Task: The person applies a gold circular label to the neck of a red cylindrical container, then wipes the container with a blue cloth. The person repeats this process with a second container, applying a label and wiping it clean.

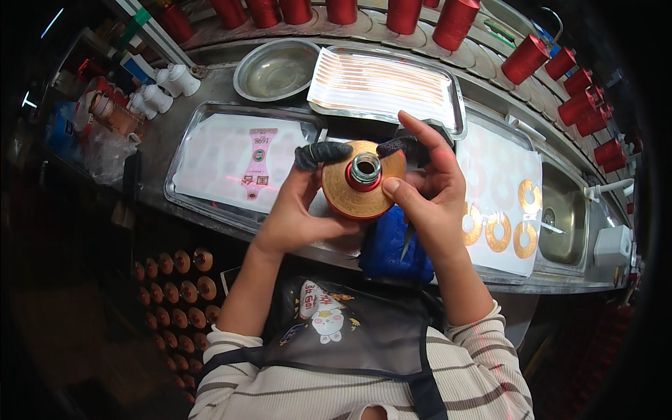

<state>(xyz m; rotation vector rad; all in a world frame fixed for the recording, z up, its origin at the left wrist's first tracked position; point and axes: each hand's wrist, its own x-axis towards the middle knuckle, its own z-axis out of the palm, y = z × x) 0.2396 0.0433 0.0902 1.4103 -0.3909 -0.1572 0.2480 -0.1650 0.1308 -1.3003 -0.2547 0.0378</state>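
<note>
Above a metal workbench (210, 98), a red bottle (362, 183) with a gold ring label round its neck is gripped from the left by the left hand (297, 206) (a dark cot on its fingertip) and clasped from the right by the right hand (432, 189). Further right, gold ring labels (514, 224) lie on a white sheet (504, 175).

- Open air above the sticker tray (210, 189) left of the left hand (297, 210).
- Blocked ahead by round steel bowl (276, 70), strip tray (385, 84).
- Hemmed behind by red bottles (525, 59).
- Right: sink (563, 217), possibly passable.
</note>
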